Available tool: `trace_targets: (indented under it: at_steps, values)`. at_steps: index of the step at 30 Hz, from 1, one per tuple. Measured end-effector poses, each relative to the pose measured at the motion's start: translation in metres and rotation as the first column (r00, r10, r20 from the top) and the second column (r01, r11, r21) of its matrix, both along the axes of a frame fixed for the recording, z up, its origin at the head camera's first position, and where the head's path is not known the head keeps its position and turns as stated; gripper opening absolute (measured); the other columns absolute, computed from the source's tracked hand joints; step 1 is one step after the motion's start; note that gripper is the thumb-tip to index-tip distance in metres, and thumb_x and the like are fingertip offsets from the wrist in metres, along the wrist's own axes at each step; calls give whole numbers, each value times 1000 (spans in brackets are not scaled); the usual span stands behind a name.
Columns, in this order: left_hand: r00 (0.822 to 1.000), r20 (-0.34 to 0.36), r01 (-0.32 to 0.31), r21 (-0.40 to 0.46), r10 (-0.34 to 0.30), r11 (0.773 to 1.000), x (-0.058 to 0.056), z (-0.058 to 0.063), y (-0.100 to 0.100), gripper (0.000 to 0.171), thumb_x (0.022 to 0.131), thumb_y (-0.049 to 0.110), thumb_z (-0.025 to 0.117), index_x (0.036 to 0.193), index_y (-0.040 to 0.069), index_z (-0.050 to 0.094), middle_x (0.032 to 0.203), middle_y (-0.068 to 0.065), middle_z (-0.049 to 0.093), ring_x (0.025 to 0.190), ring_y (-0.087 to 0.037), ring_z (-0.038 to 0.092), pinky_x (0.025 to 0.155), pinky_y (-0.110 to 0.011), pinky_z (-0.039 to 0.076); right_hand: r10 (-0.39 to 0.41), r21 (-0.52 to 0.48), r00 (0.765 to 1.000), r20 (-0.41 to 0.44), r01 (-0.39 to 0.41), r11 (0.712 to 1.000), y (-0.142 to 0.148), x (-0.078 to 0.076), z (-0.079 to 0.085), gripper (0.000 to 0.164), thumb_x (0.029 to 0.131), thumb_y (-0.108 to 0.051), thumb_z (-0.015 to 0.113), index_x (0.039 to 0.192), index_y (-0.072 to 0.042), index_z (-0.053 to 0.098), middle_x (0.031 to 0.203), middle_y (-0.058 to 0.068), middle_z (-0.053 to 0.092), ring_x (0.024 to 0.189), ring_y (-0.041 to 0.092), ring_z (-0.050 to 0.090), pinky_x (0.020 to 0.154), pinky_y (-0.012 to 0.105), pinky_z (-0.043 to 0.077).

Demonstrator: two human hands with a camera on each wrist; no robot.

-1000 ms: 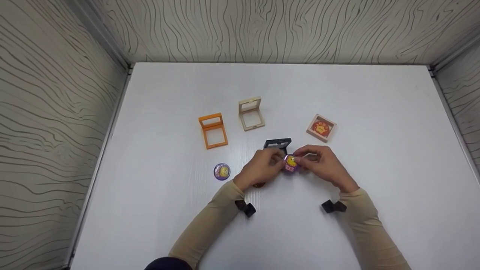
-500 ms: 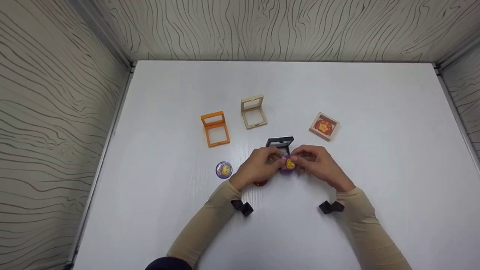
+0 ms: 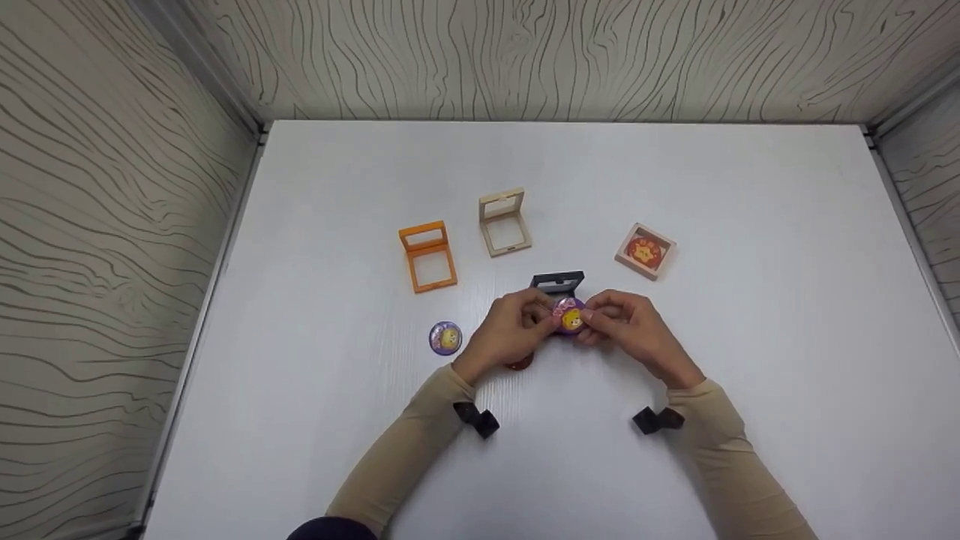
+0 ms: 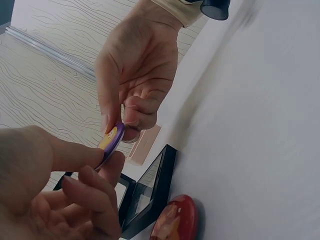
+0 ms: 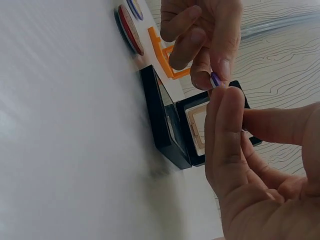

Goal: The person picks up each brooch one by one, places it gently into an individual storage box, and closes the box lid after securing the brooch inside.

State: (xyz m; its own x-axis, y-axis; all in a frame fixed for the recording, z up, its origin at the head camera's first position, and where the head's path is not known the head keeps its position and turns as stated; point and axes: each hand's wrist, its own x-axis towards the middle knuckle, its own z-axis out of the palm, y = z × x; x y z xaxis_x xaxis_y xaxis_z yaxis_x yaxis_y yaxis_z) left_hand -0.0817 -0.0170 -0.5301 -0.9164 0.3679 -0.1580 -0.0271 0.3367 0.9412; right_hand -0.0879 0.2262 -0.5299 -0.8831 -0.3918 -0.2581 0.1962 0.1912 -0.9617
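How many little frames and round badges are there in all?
Display frames: 4 (orange frame, cream frame, black frame, pale pink frame)
Round badges: 4 (held purple badge, loose purple badge, loose red badge, framed red badge)
Total: 8

In the head view, the left hand (image 3: 501, 328) covers all but the six o'clock edge of the red badge (image 3: 519, 364) and, with the purple badge (image 3: 569, 316), hides part of the black frame (image 3: 559, 277). We cannot read the purple badge's tiny lettering. At twelve o'clock, the right wrist view crops another badge (image 5: 134, 9).
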Motion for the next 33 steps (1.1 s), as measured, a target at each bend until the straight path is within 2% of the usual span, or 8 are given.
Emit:
trace_targets:
  at_steps: [6,11,17,25,33]
  values:
    - [1000,-13,-20,-35,20,999,-1,-2,-3,19,102,17,72,119,11,75,100,-1,80,82,-3,66,85,-26,51,-15,15,1000,-20,16,1000,-3,-2,0,29,105,-14,69,117,12,67,103,16,78,84,18,78,78,31,64]
    - [999,-8,-38,-35,38,999,-2,-2,-5,19,102,18,72,120,11,76,100,-1,80,84,-7,66,87,-29,52,-24,37,999,-43,26,999,-6,-4,0,29,103,-15,72,116,11,71,103,18,76,82,16,77,75,29,63]
    - [996,-8,-86,-89,86,992,-4,-4,-5,19,103,24,72,117,13,79,102,1,80,99,-10,69,99,-36,53,-54,77,997,-58,58,995,-10,-8,-2,28,102,-16,74,115,10,72,101,18,77,78,11,75,73,27,62]
    - [986,5,-168,-98,169,981,-10,-11,-6,17,100,26,75,104,11,82,97,-1,82,92,-11,75,89,-32,57,-88,118,994,-63,95,988,-17,-15,-10,26,101,-15,75,113,9,74,96,19,78,75,11,74,71,25,62]
    - [985,-9,-174,-125,175,977,-13,-12,-7,13,98,20,75,103,9,81,98,-5,82,92,-14,75,86,-31,57,-101,159,991,-90,115,981,-20,-17,-15,25,102,-16,74,112,7,75,94,17,79,73,10,75,70,23,61]
